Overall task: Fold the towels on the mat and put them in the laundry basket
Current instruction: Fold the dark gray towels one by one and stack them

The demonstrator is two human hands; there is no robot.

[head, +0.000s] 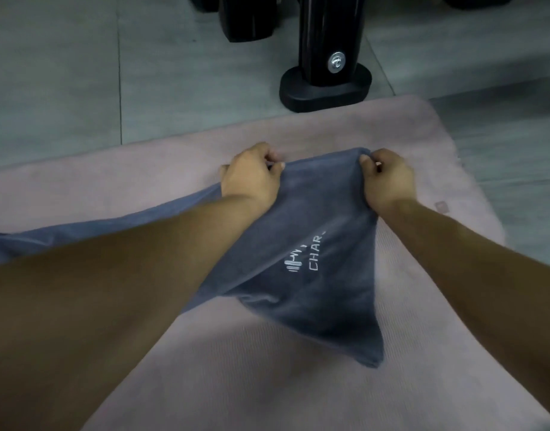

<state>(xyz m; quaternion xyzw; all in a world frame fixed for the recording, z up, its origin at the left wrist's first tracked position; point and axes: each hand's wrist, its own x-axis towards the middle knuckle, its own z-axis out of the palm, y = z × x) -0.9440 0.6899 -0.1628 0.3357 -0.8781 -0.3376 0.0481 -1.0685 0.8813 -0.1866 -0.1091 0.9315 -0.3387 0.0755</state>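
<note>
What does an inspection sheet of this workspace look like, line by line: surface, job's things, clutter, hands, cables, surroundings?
Surface: a pink mat lies flat on a grey tiled floor.
Job's things: one blue-grey towel with white lettering is lifted by its far edge, and a corner hangs down onto the mat. No laundry basket in view.
Clutter: nothing seen.
Hands: the left hand and the right hand each pinch the towel's far edge, set apart from each other.
Cables: nothing seen.
Surroundings: a black equipment post with a bolt stands on a black foot beyond the mat's far edge; more dark shapes stand behind it, too cropped to identify.
</note>
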